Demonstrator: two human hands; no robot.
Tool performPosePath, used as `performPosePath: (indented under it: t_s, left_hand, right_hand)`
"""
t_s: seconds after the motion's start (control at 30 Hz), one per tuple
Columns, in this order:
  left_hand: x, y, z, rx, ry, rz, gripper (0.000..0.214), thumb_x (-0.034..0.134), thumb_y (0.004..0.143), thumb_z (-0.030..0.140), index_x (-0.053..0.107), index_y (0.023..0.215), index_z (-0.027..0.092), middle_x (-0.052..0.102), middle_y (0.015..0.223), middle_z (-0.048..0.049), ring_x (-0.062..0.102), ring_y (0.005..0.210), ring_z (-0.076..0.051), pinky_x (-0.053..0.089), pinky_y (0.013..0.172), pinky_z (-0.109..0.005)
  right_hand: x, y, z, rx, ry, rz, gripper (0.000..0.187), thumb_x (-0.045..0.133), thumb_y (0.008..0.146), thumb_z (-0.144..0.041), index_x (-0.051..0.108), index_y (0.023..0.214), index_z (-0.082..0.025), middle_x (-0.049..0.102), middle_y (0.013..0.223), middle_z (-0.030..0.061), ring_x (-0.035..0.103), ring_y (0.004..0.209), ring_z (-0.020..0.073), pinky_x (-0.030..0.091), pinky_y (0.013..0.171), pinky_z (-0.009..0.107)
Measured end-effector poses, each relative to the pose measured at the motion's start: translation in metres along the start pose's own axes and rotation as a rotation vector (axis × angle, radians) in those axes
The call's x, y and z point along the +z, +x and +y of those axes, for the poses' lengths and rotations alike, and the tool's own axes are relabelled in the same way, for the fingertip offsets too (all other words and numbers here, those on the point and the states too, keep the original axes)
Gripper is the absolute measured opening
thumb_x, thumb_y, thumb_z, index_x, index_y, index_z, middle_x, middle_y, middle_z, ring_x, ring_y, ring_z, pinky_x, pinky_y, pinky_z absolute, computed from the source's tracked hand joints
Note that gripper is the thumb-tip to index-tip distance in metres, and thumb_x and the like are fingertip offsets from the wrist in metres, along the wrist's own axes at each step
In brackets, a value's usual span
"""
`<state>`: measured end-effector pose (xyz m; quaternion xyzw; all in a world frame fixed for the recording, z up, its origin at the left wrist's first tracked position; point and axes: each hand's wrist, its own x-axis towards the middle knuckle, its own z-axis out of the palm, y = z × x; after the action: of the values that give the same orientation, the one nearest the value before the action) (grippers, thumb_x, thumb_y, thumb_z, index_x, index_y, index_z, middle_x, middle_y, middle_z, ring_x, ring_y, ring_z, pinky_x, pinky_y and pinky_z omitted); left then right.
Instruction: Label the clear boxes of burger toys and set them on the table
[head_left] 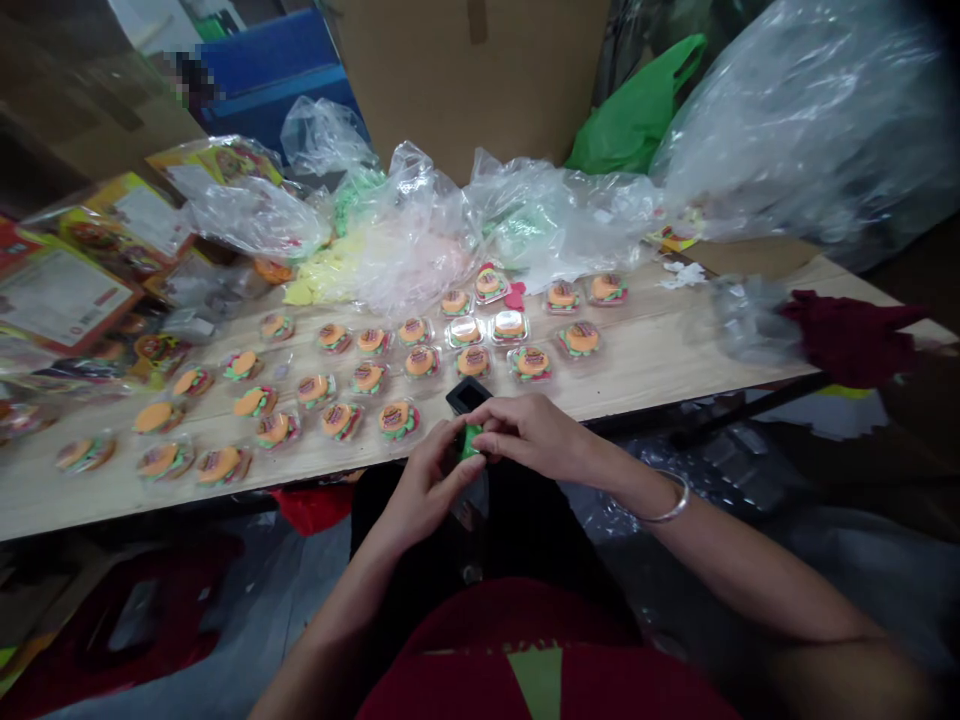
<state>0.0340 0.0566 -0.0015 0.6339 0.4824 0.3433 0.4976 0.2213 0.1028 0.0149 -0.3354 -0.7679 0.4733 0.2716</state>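
My left hand [435, 480] and my right hand [525, 432] meet at the table's front edge, above my lap. Between their fingertips is a small green piece [471, 440], mostly covered by the fingers, so its kind does not show. Thumb and fingers of both hands are closed around it. Just beyond my fingers a small black rectangular object [468, 393] lies at the edge. Clear plastic packs holding toy-like burgers [398, 419] with orange buns and green layers stand in loose rows, and another packed burger [530, 362] is close to my right hand.
Crumpled clear plastic bags [420, 240] with yellow, pink and green pieces line the back of the wooden table [660, 350]. Printed cartons [67, 290] stand at the left. A dark red cloth [855, 335] lies at the right end. A red stool [150, 620] is below on the left.
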Motion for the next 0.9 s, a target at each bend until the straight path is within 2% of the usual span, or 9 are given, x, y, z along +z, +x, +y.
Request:
performPosePath:
  t_s: [0.1,0.2,0.3,0.4,0.53,0.63,0.73,0.9]
  left_hand:
    - [-0.001,0.002,0.001,-0.082,-0.161,-0.011,0.051,0.069,0.077,0.032,0.055,0.125,0.021,0.064,0.114,-0.0084,0.063,0.092,-0.021,0.053,0.076,-0.031]
    - [-0.001,0.003,-0.001,-0.137,-0.236,0.008,0.047,0.073,0.071,0.032,0.060,0.115,0.019,0.066,0.106,-0.0069,0.064,0.079,-0.017,0.053,0.067,-0.028]
    - [-0.001,0.003,-0.002,-0.151,-0.142,0.049,0.041,0.074,0.070,0.031,0.064,0.107,0.017,0.069,0.091,-0.0056,0.064,0.074,-0.016,0.052,0.062,-0.026]
    - [0.000,0.004,0.000,-0.136,-0.010,0.095,0.038,0.073,0.071,0.031,0.064,0.104,0.016,0.068,0.078,-0.0034,0.063,0.071,-0.017,0.049,0.058,-0.025]
    - [0.001,0.004,0.002,-0.144,0.009,0.124,0.036,0.071,0.072,0.033,0.063,0.103,0.016,0.065,0.069,0.0001,0.059,0.060,-0.014,0.044,0.051,-0.022]
    - [0.000,0.006,0.001,-0.164,-0.019,0.118,0.037,0.071,0.072,0.035,0.062,0.102,0.016,0.062,0.068,0.0018,0.053,0.052,-0.010,0.041,0.047,-0.021]
    - [0.000,0.007,0.001,-0.161,0.007,0.123,0.038,0.071,0.072,0.036,0.062,0.102,0.014,0.064,0.073,0.0000,0.053,0.053,-0.009,0.043,0.049,-0.021]
    - [0.004,0.010,0.000,-0.090,0.120,0.167,0.037,0.071,0.071,0.034,0.063,0.101,0.014,0.067,0.082,-0.0046,0.061,0.067,-0.015,0.047,0.058,-0.023]
  right_hand:
    - [0.000,0.002,0.000,0.003,-0.047,0.055,0.020,0.050,0.088,-0.017,0.066,0.097,-0.011,0.066,0.073,0.0030,0.058,0.064,0.0110,0.038,0.060,0.023]
    - [0.001,0.003,-0.002,-0.090,-0.196,0.044,0.016,0.053,0.088,-0.018,0.068,0.089,-0.013,0.065,0.076,0.0035,0.056,0.069,0.0120,0.037,0.063,0.024]
    - [0.003,0.001,-0.006,-0.147,-0.392,-0.033,0.015,0.055,0.088,-0.018,0.067,0.084,-0.011,0.062,0.077,0.0050,0.054,0.068,0.0125,0.035,0.062,0.026]
    - [0.008,0.000,-0.009,-0.192,-0.555,-0.053,0.015,0.051,0.088,-0.013,0.065,0.082,-0.010,0.060,0.075,0.0054,0.051,0.063,0.0122,0.032,0.059,0.027]
    - [0.012,0.001,-0.002,-0.227,-0.597,-0.032,0.018,0.048,0.088,-0.010,0.065,0.081,-0.010,0.061,0.075,0.0062,0.052,0.065,0.0128,0.034,0.059,0.027]
    - [0.013,0.002,0.008,-0.220,-0.448,0.053,0.022,0.045,0.091,-0.014,0.066,0.086,-0.011,0.065,0.081,0.0069,0.057,0.072,0.0134,0.039,0.065,0.026]
    - [0.014,-0.001,0.012,-0.201,-0.345,0.108,0.020,0.047,0.092,-0.018,0.067,0.092,-0.013,0.068,0.086,0.0063,0.060,0.076,0.0135,0.040,0.068,0.025]
    - [0.012,-0.006,0.004,-0.213,-0.620,0.055,0.017,0.047,0.091,-0.015,0.063,0.087,-0.011,0.065,0.081,0.0074,0.057,0.069,0.0142,0.034,0.059,0.026]
